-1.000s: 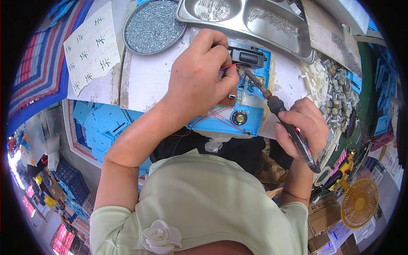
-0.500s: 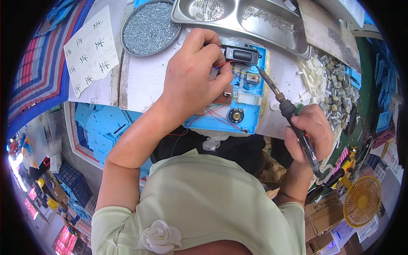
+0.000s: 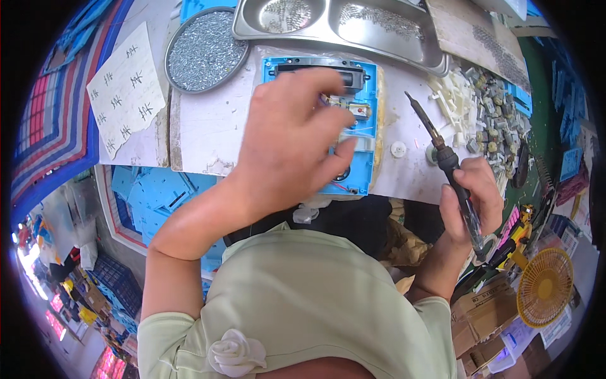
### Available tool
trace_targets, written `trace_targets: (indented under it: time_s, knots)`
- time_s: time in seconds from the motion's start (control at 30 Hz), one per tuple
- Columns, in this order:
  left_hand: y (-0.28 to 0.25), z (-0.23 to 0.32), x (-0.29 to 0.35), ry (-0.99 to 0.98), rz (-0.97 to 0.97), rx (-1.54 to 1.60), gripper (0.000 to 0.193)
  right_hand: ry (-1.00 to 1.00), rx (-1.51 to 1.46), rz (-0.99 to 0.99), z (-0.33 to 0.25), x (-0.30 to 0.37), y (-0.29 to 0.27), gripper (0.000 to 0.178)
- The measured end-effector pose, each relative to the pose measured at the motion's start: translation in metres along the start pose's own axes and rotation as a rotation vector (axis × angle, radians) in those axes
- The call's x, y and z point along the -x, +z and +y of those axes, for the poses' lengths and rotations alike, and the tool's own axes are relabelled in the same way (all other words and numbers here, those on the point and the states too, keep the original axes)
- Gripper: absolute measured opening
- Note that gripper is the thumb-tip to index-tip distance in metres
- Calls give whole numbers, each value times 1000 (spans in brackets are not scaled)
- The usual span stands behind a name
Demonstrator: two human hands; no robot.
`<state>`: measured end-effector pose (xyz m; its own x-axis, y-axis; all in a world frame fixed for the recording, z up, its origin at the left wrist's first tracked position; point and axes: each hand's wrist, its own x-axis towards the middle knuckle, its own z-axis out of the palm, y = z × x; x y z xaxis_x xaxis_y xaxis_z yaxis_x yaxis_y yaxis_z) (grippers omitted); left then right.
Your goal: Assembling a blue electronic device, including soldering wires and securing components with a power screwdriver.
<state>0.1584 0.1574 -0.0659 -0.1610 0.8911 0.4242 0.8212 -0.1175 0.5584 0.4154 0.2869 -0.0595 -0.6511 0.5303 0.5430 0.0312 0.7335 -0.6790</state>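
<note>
On the table lies a blue plastic casing (image 3: 362,165) with small parts and wires inside. My left hand (image 3: 284,139) is over its left and middle, slightly blurred, fingers apart and nothing visible between them. It hides much of the casing, including most of the round speaker (image 3: 344,174). Past the fingertips show a black rectangular part (image 3: 357,78) and a small silvery block (image 3: 360,111). In my right hand (image 3: 476,199) is a soldering iron (image 3: 448,159), gripped by its dark handle. Its tip points up and left, to the right of the casing and apart from it.
A round tray of small metal pins (image 3: 207,50) and a steel compartment tray (image 3: 328,36) stand at the back. White plastic pieces (image 3: 456,104) and grey metal parts (image 3: 499,117) are heaped at right. A marked paper sheet (image 3: 126,91) lies left; a yellow fan (image 3: 544,287) stands lower right.
My left hand has drawn back from the black part toward me, and its fingers have spread. The soldering iron's tip has moved away from the casing, to the right. The view has shifted slightly.
</note>
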Motion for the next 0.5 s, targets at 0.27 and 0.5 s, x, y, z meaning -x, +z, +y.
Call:
trace_targets:
  time_s: [0.27, 0.5]
  knots:
    - [12, -6, -14, 169, -252, -150, 18, -32, 15, -4, -5, -2, 1, 29]
    - [11, -11, -9, 152, -190, -61, 20, 166, -72, 50, -4, 5, 16, 36]
